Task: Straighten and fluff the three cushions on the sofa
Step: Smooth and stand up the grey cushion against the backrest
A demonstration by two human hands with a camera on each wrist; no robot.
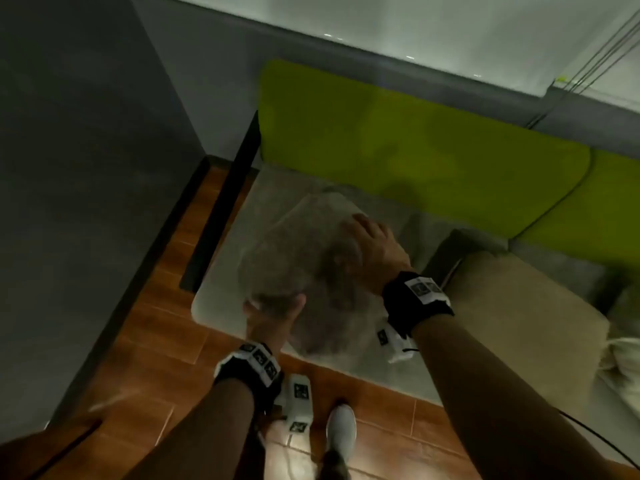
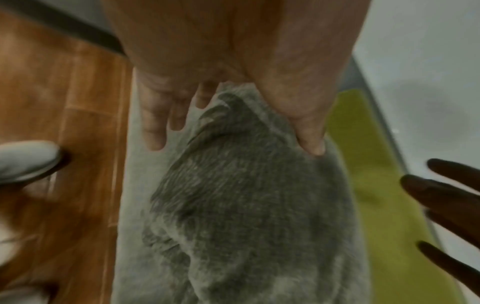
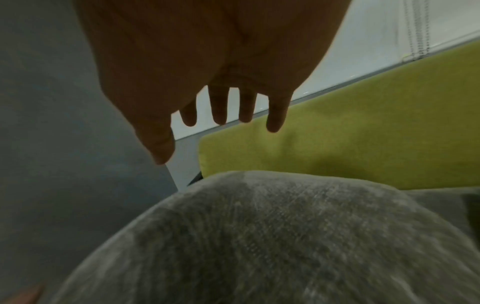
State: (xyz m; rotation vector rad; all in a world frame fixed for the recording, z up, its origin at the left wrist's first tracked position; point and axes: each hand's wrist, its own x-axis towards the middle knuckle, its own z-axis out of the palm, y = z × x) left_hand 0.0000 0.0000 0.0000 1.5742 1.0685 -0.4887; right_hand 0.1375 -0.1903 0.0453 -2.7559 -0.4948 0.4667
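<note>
Fluffing the grey cushion (image 1: 311, 271) at the end of the sofa seat (image 1: 221, 299), we have it propped between both hands. Our left hand (image 1: 273, 317) takes the near corner, thumb pressed into the plush on one side and fingers (image 2: 155, 127) reaching along the other, a loose pinch rather than a fist. Our right hand (image 1: 374, 251) lies on the cushion's far upper edge with fingers (image 3: 221, 107) spread and nearly straight; from its wrist view they hang just clear of the fabric, so it pats and grips nothing.

The cushion looks soft and light: the pile dents under the thumb and creases at the corner. We judge it will sag if lifted by one corner, so opposite edges are the best hold, squeezing inward to plump the filling. The plush may slide a little under flat palms.

A tan cushion (image 1: 519, 323) waits on the seat to our right, against the green backrest (image 1: 415, 150).
</note>
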